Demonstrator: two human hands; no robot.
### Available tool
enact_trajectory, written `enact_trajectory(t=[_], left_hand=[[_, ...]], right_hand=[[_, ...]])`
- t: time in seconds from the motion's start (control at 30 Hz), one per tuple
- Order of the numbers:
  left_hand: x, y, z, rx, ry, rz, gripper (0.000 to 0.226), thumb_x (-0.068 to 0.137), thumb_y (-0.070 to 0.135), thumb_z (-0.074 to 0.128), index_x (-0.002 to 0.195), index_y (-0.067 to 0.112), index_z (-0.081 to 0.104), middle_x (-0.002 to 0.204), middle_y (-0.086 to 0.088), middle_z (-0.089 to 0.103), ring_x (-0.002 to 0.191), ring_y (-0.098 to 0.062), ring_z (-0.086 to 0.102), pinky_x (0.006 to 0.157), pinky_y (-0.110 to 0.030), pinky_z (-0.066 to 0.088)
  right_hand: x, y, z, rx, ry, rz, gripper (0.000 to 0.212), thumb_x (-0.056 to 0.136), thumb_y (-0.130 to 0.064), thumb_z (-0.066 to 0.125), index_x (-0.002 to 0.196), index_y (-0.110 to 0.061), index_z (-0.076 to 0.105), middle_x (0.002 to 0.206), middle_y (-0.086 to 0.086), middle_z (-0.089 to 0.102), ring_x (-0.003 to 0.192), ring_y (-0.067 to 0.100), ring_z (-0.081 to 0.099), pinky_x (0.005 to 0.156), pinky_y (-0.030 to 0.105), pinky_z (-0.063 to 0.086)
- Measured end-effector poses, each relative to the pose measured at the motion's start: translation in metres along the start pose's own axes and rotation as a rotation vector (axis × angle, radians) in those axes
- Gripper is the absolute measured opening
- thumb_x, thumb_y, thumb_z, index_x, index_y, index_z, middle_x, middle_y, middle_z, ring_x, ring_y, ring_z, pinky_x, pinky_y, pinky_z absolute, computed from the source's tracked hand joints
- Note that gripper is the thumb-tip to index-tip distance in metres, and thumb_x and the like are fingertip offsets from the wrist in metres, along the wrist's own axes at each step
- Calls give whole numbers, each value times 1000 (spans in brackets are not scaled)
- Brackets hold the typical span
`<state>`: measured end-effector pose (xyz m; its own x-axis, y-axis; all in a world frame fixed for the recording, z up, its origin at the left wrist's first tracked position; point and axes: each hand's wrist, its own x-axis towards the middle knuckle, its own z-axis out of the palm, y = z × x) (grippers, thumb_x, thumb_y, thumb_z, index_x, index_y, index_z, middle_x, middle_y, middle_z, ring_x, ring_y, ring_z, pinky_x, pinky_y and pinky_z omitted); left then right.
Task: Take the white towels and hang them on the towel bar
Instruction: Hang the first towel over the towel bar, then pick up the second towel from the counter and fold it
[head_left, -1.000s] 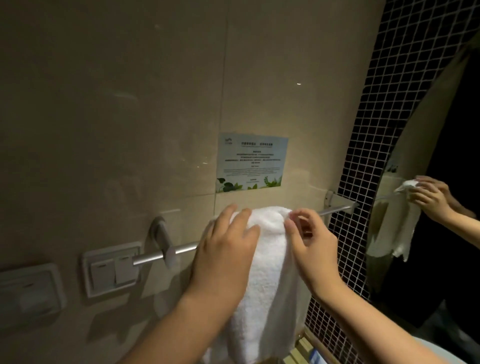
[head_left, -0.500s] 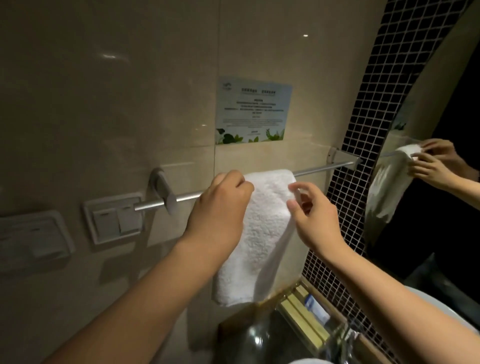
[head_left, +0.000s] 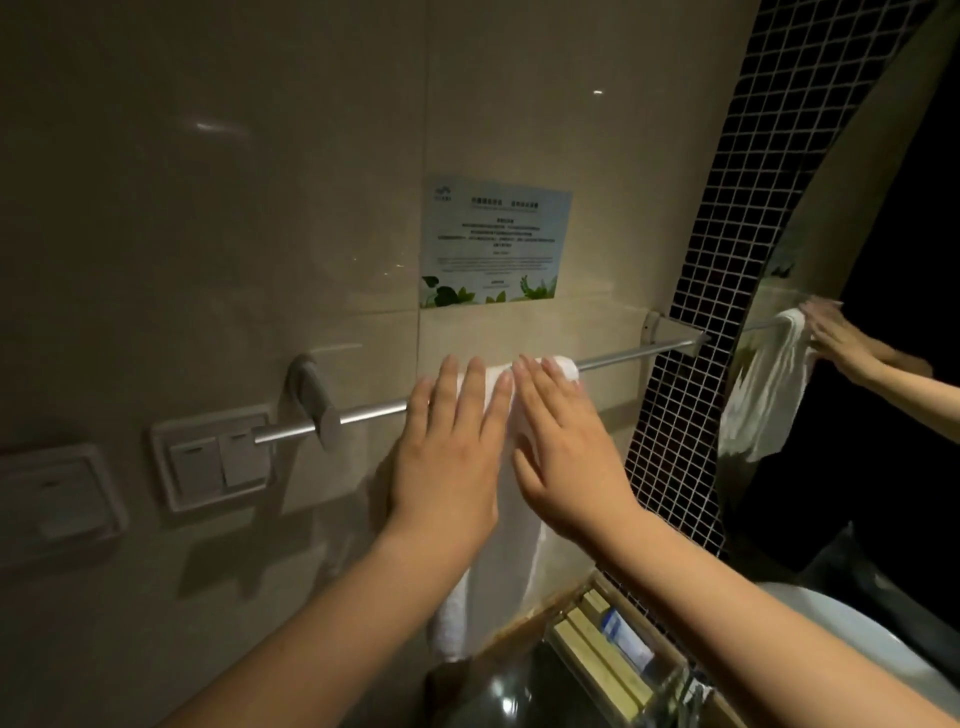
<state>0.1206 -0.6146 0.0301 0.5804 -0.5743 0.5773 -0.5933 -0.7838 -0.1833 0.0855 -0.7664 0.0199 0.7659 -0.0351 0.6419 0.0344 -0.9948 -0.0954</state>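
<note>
Wall fittings, far left: a socket plate (head_left: 54, 499) and a double light switch (head_left: 215, 465), both close to the left bracket (head_left: 311, 397) of the towel bar (head_left: 634, 356); a hand slipping sideways off the cloth could knock the switch. Towel bar: a slim metal rod running from that bracket up to the right bracket (head_left: 657, 325), bare on either side of the cloth. White towel (head_left: 511, 571): draped over the middle of the bar, folded narrow, its front fall hanging down toward the counter; how much hangs behind the bar is hidden, so if the two falls are uneven the longer one could drag the cloth off once the hands lift. Left hand (head_left: 449, 447): flat, fingers spread and extended, palm laid on the towel's left part at bar height, gripping nothing. Right hand (head_left: 561, 447): likewise flat and splayed, pressed on the towel's right part, fingertips at the fold over the bar, gripping nothing. Risk: pressing or smoothing downward with both palms could pull the front fall longer and slide the cloth along or off the smooth rod. Below, right: a clear tray of toiletries (head_left: 618, 660) on the counter, under the towel's hem, and the rim of a washbasin (head_left: 878, 649); a dropped towel would probably land there. Mirror (head_left: 857, 364): repeats the towel and one hand.
</note>
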Motion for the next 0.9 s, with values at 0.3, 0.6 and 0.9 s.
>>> enact_trajectory(t=[0.3, 0.6, 0.9], left_hand=[[-13, 19, 19, -41, -4, -40, 97, 92, 39, 55, 158, 26, -14, 157, -18, -40, 144, -40, -38, 118, -57, -19], [-63, 152, 54, -343, -280, 395, 88, 87, 50, 55, 159, 35, 8, 168, -13, 9, 154, -37, 11, 115, -67, 13], [-221, 350, 70, -603, -779, 1048, 78, 97, 46, 50, 158, 37, 2, 168, -7, 9, 153, -31, 14, 119, -56, 26]], right_hand=[[-9, 9, 6, 80, -75, -8, 81, 99, -27, 54, 163, -20, 6, 171, -5, -3, 158, 16, -11, 129, 41, 2], [-168, 72, -30, 8, -89, 698, 69, 105, -26, 45, 163, -28, 8, 172, -9, 0, 158, 29, -10, 126, 58, 9], [-465, 47, -102, -196, -175, 1592, 72, 104, -18, 42, 163, -32, 3, 172, -10, -4, 158, 35, -5, 126, 57, 14]])
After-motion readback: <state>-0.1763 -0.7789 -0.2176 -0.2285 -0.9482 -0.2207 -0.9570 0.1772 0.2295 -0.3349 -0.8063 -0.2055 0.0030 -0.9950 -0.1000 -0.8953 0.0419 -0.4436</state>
